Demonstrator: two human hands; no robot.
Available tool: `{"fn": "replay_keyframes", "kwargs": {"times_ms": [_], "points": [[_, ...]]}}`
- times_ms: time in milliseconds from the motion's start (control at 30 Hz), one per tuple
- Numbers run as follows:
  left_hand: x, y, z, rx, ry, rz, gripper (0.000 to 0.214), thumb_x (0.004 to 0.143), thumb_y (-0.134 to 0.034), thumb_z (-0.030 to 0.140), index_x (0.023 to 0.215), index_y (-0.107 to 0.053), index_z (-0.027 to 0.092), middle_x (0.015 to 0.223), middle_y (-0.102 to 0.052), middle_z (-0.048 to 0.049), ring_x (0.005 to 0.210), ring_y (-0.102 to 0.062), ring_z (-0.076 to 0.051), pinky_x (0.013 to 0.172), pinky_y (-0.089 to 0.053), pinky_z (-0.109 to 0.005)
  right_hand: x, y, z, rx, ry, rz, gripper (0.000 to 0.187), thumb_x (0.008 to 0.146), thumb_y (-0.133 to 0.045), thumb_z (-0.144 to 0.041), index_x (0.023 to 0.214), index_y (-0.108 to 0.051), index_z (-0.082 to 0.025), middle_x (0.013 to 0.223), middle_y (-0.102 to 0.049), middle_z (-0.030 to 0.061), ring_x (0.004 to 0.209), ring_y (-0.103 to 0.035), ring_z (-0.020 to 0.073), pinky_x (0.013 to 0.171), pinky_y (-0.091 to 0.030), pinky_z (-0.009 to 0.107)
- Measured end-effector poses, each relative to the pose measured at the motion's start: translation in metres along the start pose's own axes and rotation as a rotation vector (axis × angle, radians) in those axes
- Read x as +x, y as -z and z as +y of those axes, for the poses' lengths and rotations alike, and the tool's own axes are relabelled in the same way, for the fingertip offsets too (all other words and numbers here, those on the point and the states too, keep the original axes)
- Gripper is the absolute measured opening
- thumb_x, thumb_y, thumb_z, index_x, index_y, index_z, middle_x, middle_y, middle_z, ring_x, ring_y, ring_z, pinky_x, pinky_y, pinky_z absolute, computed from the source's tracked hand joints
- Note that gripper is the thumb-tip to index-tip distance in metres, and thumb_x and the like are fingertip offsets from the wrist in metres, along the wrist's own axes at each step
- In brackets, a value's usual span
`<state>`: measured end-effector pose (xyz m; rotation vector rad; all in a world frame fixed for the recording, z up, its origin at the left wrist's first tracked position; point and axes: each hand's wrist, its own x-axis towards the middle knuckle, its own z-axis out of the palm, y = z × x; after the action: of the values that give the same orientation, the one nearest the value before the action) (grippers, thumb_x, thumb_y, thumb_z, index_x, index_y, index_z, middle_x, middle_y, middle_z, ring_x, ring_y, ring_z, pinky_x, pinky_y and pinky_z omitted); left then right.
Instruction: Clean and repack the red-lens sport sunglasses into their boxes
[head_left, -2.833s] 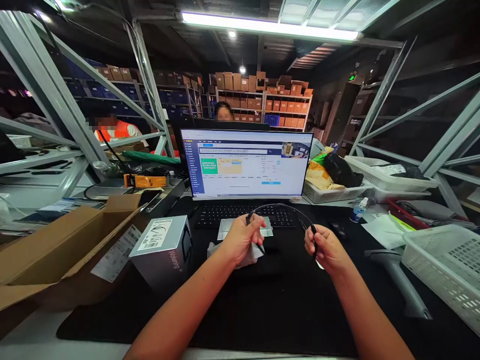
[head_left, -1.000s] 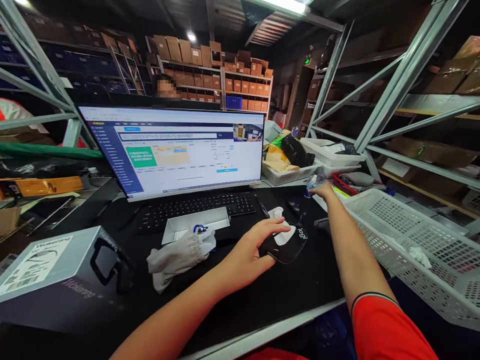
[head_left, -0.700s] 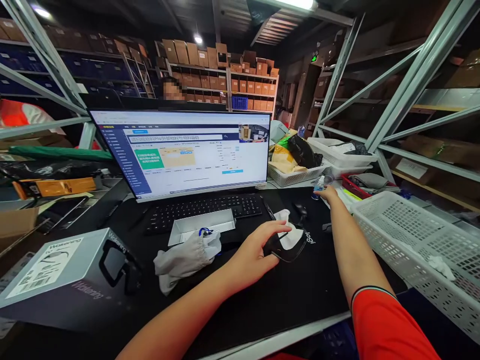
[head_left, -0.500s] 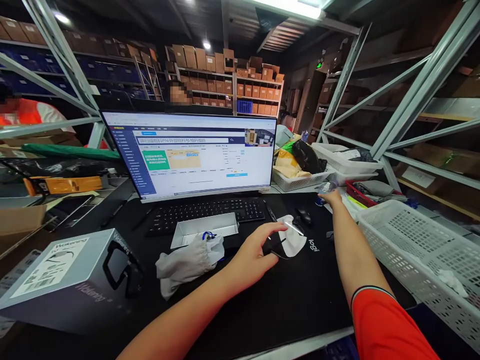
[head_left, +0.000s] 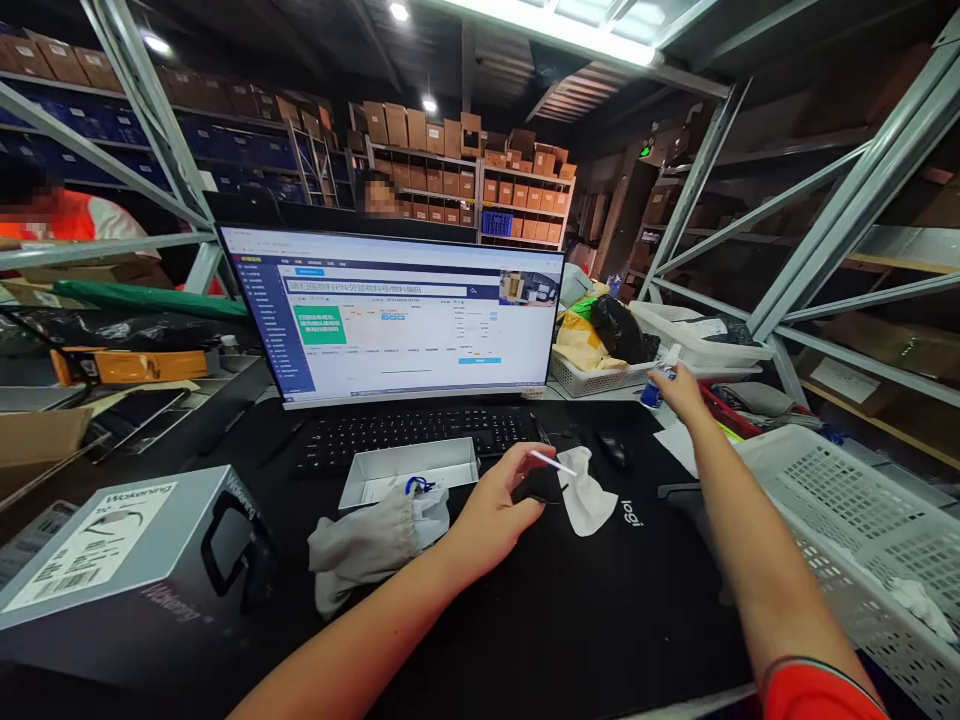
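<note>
Two hands, two items. Left hand (head_left: 499, 505): thumb and forefinger pinched on dark eyewear (head_left: 553, 462), which projects past the fingertips, overlapping white cloth (head_left: 589, 497) in view; contact unclear. Change: lens faced up a second ago, now nearly edge-on. Right hand (head_left: 681, 395): fingers wrapped on bottle (head_left: 654, 388), now tilted, over worktop (head_left: 570, 620); whether lifted, cannot tell. Both items currently held, well apart.
</note>
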<state>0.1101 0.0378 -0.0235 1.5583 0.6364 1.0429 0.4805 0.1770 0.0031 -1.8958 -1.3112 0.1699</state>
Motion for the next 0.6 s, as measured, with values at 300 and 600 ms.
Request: {"fn": "replay_keyframes", "kwargs": {"times_ms": [300,600], "points": [[-0.009,-0.001,0.003,0.505,-0.256,-0.059,0.071,0.072,-0.05,-0.001,0.136,-0.057,0.029,0.153,-0.047,-0.0048,0.143,-0.04,-0.028,0.123,-0.024,-0.052,-0.217,0.034,-0.036,0.818,0.343,-0.665,0.067,0.085,-0.064,-0.056,0.135,-0.025,-0.036,0.106,-0.059,0.0024,0.057,-0.06,0.013,0.05,-0.05,0.028],[-0.014,-0.003,0.005,0.563,-0.288,-0.076,0.07,0.072,-0.051,-0.001,0.136,-0.057,0.026,0.152,-0.047,-0.0081,0.143,-0.04,-0.027,0.123,-0.027,-0.049,-0.275,0.046,-0.053,0.124,0.588,-0.25,0.072,0.091,-0.062,-0.03,0.154,-0.027,-0.03,0.107,-0.065,0.0061,0.089,-0.067,0.0199,0.076,-0.055,0.031]]}}
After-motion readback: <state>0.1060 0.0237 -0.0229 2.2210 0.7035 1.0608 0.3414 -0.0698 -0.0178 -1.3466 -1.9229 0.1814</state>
